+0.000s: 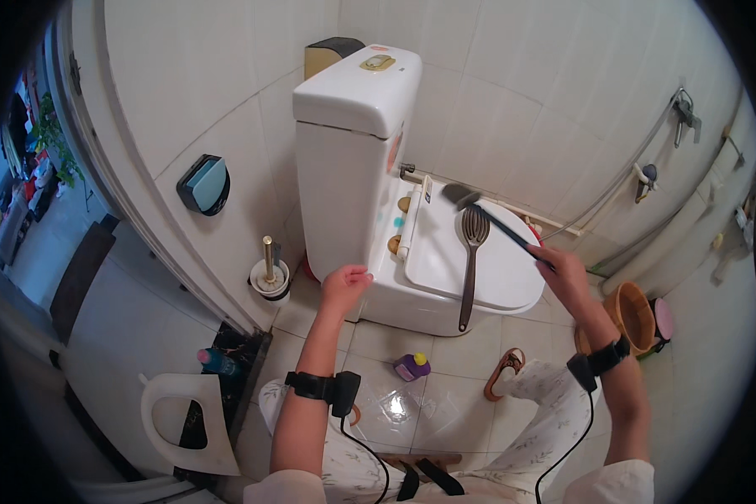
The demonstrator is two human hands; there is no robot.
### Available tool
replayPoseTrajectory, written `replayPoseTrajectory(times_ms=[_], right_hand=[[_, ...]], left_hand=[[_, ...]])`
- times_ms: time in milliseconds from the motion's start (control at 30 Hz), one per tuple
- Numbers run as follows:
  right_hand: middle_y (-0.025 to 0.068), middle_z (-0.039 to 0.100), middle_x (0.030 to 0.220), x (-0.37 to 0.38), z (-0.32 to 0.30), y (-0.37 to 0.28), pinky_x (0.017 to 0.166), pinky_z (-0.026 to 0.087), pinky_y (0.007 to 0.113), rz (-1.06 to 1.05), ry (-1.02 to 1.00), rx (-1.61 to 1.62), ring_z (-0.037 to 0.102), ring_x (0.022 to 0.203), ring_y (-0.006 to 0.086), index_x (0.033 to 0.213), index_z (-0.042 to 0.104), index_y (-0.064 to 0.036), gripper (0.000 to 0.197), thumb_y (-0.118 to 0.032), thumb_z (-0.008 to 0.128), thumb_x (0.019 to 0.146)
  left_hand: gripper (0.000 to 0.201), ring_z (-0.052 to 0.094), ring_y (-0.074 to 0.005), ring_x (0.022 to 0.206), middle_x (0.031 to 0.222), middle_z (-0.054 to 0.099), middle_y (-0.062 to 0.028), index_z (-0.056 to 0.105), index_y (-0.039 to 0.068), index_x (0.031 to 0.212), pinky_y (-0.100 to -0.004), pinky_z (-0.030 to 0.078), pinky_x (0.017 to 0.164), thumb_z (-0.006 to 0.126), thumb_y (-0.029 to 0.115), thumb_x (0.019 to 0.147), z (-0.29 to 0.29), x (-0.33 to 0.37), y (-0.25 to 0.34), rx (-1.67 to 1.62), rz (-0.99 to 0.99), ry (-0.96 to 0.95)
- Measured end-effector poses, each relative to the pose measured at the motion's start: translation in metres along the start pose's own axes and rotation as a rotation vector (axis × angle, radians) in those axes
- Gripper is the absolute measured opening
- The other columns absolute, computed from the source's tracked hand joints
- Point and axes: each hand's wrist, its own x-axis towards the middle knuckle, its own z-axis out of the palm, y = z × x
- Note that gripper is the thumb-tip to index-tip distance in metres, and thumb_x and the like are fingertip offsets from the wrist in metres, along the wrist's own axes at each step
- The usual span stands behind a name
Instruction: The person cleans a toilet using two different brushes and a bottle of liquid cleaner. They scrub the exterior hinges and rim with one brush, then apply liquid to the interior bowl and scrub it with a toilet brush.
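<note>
My right hand (562,275) grips the handle of a dark long-handled spatula (506,228), its broad head tilted over the closed toilet lid (433,273). The exact shape of that head is hard to make out. On the lid lies a dark slotted spoon (474,239), its handle reaching past the near edge. My left hand (346,290) is held beside the toilet's left side, fingers curled together with nothing visible in them. Behind them rises the white toilet tank (338,176), a gold-coloured button on top.
A purple bottle with a yellow cap (412,366) stands on the tiled floor. Left are a toilet brush in its holder (270,279) and a white toilet seat (161,428) near the doorway. A wooden bucket (630,319) stands right, below a shower hose (617,189).
</note>
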Motion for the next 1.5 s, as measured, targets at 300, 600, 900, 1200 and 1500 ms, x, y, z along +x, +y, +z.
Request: replayPoseTrajectory(times_ms=[300, 600, 900, 1200, 1500], right_hand=[[0.0137, 0.063, 0.071, 0.141, 0.044, -0.113, 0.058, 0.049, 0.039, -0.419, -0.426, -0.562, 0.062, 0.071, 0.0292, 0.065, 0.064, -0.005, 0.009, -0.006, 0.055, 0.069], [0.0121, 0.064, 0.073, 0.187, 0.099, -0.171, 0.06, 0.05, 0.036, -0.505, -0.562, -0.776, 0.063, 0.073, 0.0278, 0.072, 0.066, -0.0057, 0.013, -0.006, 0.053, 0.072], [0.0163, 0.062, 0.075, 0.182, 0.085, -0.172, 0.064, 0.049, 0.038, -0.473, -0.636, -0.7, 0.061, 0.076, 0.0317, 0.072, 0.064, 0.0003, 0.012, -0.004, 0.052, 0.071], [0.0148, 0.061, 0.074, 0.167, 0.045, -0.161, 0.062, 0.046, 0.038, -0.306, -0.687, -0.311, 0.059, 0.073, 0.0307, 0.076, 0.063, -0.0037, 0.014, -0.001, 0.053, 0.067], [0.0202, 0.061, 0.077, 0.145, 0.081, -0.165, 0.063, 0.049, 0.041, -0.333, -0.587, -0.461, 0.061, 0.074, 0.0345, 0.074, 0.061, 0.0028, 0.011, 0.0, 0.051, 0.07]], left_hand=[[0.023, 0.057, -0.0089, 0.086, 0.096, 0.063, -0.0044, 0.057, 0.006, 0.102, -0.0166, 0.038, 0.072, 0.061, 0.016, 0.081, -0.01, 0.005, 0.028, -0.322, -0.063, 0.106], [0.021, 0.057, -0.012, 0.088, 0.093, 0.062, -0.0069, 0.059, 0.0, 0.099, -0.0229, 0.042, 0.08, 0.062, 0.009, 0.079, -0.009, 0.001, 0.041, -0.289, 0.068, 0.147], [0.019, 0.058, -0.0104, 0.084, 0.089, 0.064, -0.0053, 0.06, 0.001, 0.097, -0.0223, 0.043, 0.077, 0.061, 0.008, 0.079, -0.016, 0.003, 0.037, -0.235, 0.053, 0.191], [0.019, 0.059, -0.0115, 0.087, 0.092, 0.064, -0.0077, 0.058, 0.0, 0.098, -0.0215, 0.043, 0.078, 0.059, 0.007, 0.081, -0.015, -0.001, 0.035, -0.234, 0.062, 0.168], [0.019, 0.059, -0.0112, 0.087, 0.092, 0.064, -0.0072, 0.058, 0.0, 0.098, -0.022, 0.042, 0.08, 0.059, 0.008, 0.081, -0.014, 0.001, 0.023, -0.23, 0.097, 0.176]])
